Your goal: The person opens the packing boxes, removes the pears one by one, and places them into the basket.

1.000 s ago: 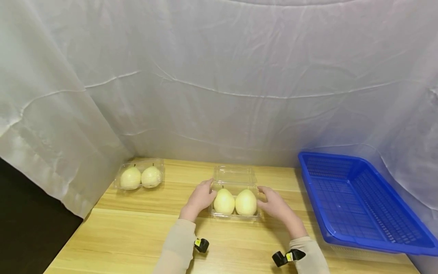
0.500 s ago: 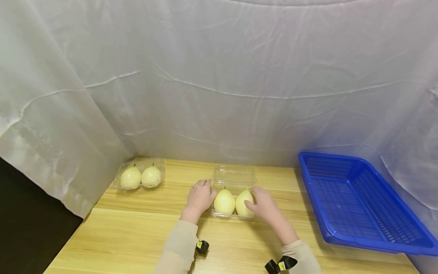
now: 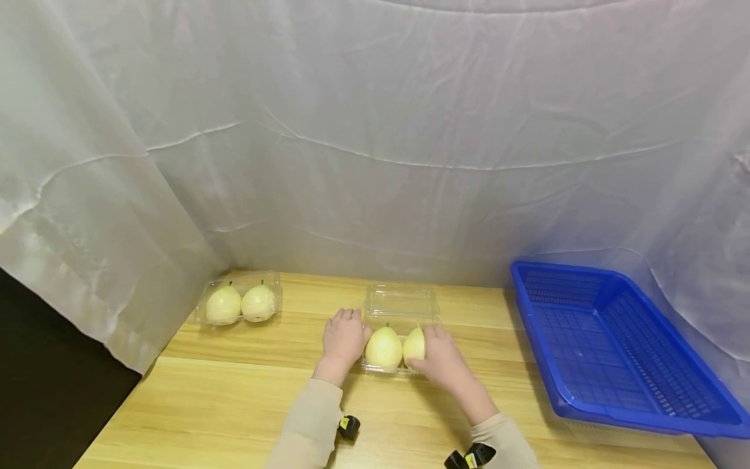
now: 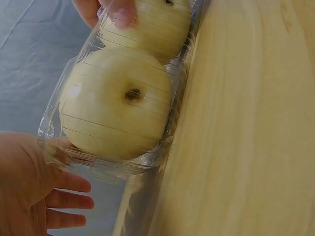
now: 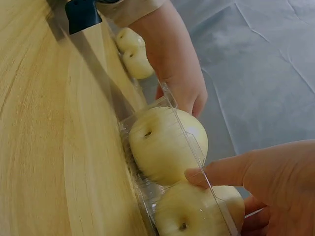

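Both the left hand [image 3: 342,339], fingers straight beside one end of the open clear box [image 3: 404,318], and the right hand [image 3: 443,358], curled round a pear [image 3: 413,346] inside it, are near the far edge of the tabletop [image 3: 234,397]. The pear is likely firm, weighty and easily bruised, best held round its belly; it looks pale yellow, stemmed.

No legible lettering, brands or numbers, yellow patches [image 3: 344,423] on black wrist cameras [image 3: 351,429] too small to read

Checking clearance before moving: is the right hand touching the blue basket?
Apart. The head view shows a stretch of wooden tabletop between the right hand and the blue basket.
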Available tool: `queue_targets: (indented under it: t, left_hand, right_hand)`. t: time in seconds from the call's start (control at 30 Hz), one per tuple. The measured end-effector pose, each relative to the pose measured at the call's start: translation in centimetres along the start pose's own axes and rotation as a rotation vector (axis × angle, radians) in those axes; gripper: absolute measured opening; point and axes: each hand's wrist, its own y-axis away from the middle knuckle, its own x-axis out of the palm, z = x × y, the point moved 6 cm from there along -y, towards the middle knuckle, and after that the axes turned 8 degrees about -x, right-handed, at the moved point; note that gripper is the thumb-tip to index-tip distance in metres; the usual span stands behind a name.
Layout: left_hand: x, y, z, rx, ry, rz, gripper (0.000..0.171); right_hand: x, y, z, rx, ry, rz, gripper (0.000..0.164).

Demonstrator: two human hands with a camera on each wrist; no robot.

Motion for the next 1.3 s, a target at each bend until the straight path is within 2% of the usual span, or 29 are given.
queue_targets:
  t: [0.13,0.47,0.73,1.03,1.3]
  left_hand:
    - [0.0,-0.1,-0.1,0.009,-0.023,-0.012,0.047]
    - [0.1,-0.1,-0.1,-0.010,-0.031,0.013,0.056]
    - [0.4,-0.1,-0.3,0.045,-0.002,0.033,0.056]
    - [0.7,-0.4,-0.2,0.041,0.031,0.057,0.057]
    - [0.7,-0.4,-0.2,0.041,0.050,0.046,0.058]
  right_hand:
    - [0.5,-0.3,0.0,0.023,0.005,-0.009,0.079]
    - [1.2,-0.8,-0.1,0.064,0.076,0.025,0.082]
    - [1.3,-1.0,-0.3,0.038,0.104,0.012,0.082]
    - [1.2,-1.0,-0.5,-0.019,0.102,-0.029,0.080]
    - [0.7,-1.0,-0.6,-0.026,0.040,-0.037,0.081]
